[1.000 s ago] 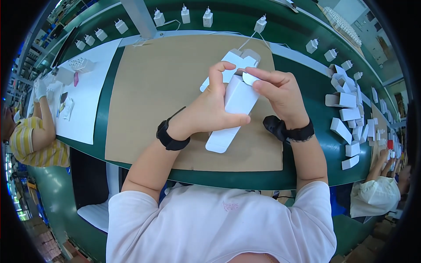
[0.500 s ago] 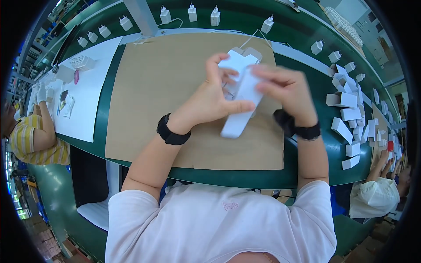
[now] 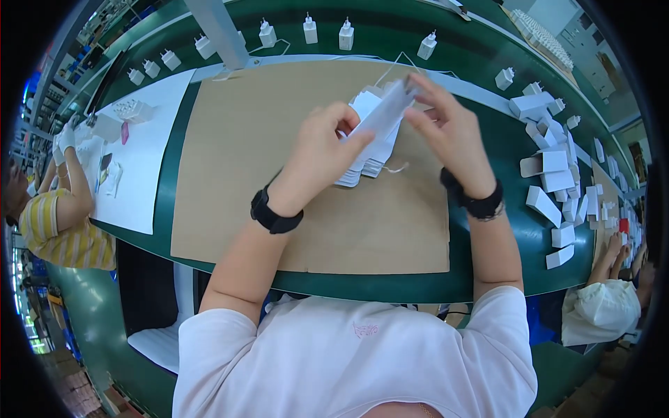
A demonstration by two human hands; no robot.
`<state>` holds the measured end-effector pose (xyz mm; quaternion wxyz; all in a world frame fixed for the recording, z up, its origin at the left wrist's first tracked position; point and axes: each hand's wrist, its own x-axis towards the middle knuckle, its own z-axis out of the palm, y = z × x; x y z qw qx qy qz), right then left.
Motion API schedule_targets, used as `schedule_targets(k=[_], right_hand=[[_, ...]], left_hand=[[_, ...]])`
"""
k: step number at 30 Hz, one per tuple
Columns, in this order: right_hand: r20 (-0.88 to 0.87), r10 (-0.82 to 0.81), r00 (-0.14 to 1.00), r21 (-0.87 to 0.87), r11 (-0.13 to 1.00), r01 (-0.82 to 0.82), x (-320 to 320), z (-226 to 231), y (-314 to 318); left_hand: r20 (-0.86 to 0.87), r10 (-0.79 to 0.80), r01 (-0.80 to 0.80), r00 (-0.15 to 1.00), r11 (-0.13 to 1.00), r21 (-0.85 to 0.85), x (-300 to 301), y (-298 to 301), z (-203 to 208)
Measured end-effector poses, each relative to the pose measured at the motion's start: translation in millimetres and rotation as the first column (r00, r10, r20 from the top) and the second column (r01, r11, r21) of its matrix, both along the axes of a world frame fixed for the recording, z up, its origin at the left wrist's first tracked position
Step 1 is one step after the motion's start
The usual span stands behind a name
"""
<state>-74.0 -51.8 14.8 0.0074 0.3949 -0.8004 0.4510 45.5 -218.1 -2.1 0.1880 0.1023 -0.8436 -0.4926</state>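
Note:
A long, narrow white carton (image 3: 382,115) is held tilted over the far middle of the brown sheet. My left hand (image 3: 322,155) is closed on its lower left side, with the thumb along the near face. At the carton's upper right end are the fingers and thumb of my right hand (image 3: 449,132), bent around that end. Beneath lies a stack of flat white carton blanks (image 3: 348,178), partly hidden by my left hand and the held carton. A short pale string (image 3: 397,168) sticks out beside the stack.
White boxes (image 3: 556,181) lie piled to the right, several with flaps up. White plug adapters (image 3: 346,35) stand along the far ledge, near a grey post (image 3: 221,35). Brown sheet (image 3: 237,188) covers the green table. Other people sit at left and right.
The carton between my hands has been raised and turned, baring more of the stack. My right hand has moved to its upper end. One box at the pile's far end sits differently.

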Motion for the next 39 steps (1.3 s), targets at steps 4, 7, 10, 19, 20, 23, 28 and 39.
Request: schedule_targets(k=[4, 7, 10, 19, 20, 23, 28, 39], right_hand=[[0.18, 0.06, 0.982, -0.115, 0.993, -0.039, 13.0, -7.8, -11.4], [0.318, 0.124, 0.94, -0.279, 0.96, -0.032, 1.4, -16.5, -7.9], [0.31, 0.275, 0.91, -0.28, 0.941, -0.189, 2.4, -11.8, -5.5], [0.315, 0.296, 0.902, -0.449, 0.883, -0.133, 26.6, -7.9, -6.5], [0.391, 0.386, 0.835, -0.589, 0.802, -0.095, 33.3, -9.0, -11.3], [0.43, 0.509, 0.746, -0.623, 0.765, -0.162, 31.2, -18.3, -12.2], [0.478, 0.53, 0.7, -0.481, 0.825, -0.296, 32.0, -17.0, -12.8], [0.284, 0.412, 0.866, -0.367, 0.881, -0.299, 24.4, -1.0, -4.7]], left_hand=[[-0.211, -0.06, 0.077, 0.976, 0.994, 0.076, 5.0, 17.0, -5.1], [-0.212, -0.18, 0.146, 0.96, 0.975, -0.168, 5.5, 21.0, -15.2], [-0.113, -0.312, 0.331, 0.943, 0.901, 0.279, 2.2, 22.8, -12.6], [-0.333, -0.213, 0.345, 0.919, 0.844, 0.412, -2.4, 29.3, 1.9], [-0.28, -0.248, 0.371, 0.927, 0.706, 0.604, 0.3, 27.5, 6.1], [-0.29, -0.27, 0.396, 0.918, 0.625, 0.673, 3.7, 19.7, 1.2], [-0.155, -0.377, 0.376, 0.913, 0.632, 0.678, 12.0, 14.9, 6.2], [-0.18, -0.395, 0.431, 0.901, 0.765, 0.478, 11.2, 4.4, -8.3]])
